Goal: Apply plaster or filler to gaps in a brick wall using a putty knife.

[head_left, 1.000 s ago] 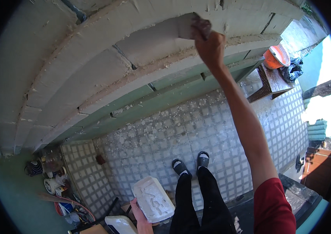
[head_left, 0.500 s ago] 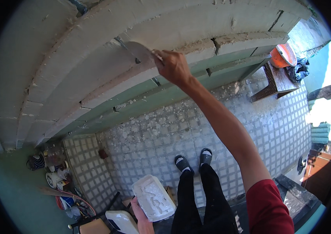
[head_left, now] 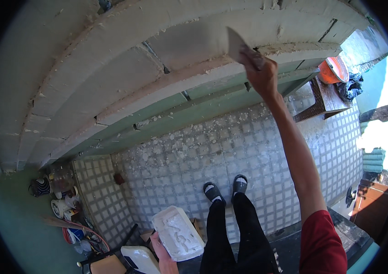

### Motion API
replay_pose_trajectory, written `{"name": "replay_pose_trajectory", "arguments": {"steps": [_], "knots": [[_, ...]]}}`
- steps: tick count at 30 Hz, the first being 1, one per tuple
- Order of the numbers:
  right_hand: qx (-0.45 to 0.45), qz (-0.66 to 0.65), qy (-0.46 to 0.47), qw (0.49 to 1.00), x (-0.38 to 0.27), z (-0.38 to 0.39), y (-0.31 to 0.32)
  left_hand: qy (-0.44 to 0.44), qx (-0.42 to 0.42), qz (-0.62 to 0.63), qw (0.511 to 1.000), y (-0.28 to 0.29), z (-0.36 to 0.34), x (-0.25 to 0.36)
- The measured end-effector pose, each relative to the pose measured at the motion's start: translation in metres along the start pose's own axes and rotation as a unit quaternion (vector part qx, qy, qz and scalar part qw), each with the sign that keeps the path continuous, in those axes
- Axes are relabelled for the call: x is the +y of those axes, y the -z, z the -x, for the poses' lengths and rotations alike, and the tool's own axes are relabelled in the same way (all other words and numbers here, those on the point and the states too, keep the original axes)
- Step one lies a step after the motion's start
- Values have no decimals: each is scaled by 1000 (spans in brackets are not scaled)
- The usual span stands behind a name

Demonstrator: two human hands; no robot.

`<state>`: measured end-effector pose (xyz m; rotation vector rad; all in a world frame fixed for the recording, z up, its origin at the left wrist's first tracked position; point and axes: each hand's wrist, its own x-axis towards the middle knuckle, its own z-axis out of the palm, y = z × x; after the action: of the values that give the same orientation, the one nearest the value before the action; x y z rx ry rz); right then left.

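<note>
My right hand [head_left: 262, 75] is closed around the handle of a putty knife [head_left: 235, 43], its arm stretched far up to the right. The wide metal blade points up against the pale plastered wall panel [head_left: 189, 43], just above a ledge [head_left: 153, 93]; whether its edge touches, I cannot tell. Dark open joints cut across the panel left of the blade. Low down, my left hand [head_left: 163, 255] grips the left side of a white rectangular tub [head_left: 155, 223]. White, lumpy paste [head_left: 179, 235] lies inside it. Most of the left fingers are hidden beneath the tub.
Plaster crumbs litter the tiled floor [head_left: 180, 155] where my sandalled feet stand. A wooden bench [head_left: 328, 98] at the right bears an orange bucket [head_left: 332, 71] and a black plastic bag [head_left: 351, 86]. Clutter [head_left: 73, 212] lines the left wall, and a white chair-like seat [head_left: 141, 259] stands beside my left hand.
My right hand has swept the putty knife rightward along the panel, and the blade has turned more upright. The left hand and tub have barely shifted.
</note>
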<state>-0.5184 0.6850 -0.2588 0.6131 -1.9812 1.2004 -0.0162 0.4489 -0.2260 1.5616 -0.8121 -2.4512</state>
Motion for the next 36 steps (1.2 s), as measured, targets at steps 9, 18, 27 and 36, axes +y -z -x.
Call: {"name": "replay_pose_trajectory", "arguments": {"steps": [9, 18, 27, 36], "knots": [[42, 67, -124, 989, -9, 5, -17, 32, -25, 11, 999, -18, 5, -2], [133, 130, -151, 971, -40, 1, -22, 19, 7, -38, 999, 0, -9, 6], [183, 144, -113, 966, -42, 3, -101, 10, 60, -41, 997, 19, -16, 29], [-22, 114, -54, 992, -59, 28, -86, -4, 38, -67, 997, 2, -19, 39]]}}
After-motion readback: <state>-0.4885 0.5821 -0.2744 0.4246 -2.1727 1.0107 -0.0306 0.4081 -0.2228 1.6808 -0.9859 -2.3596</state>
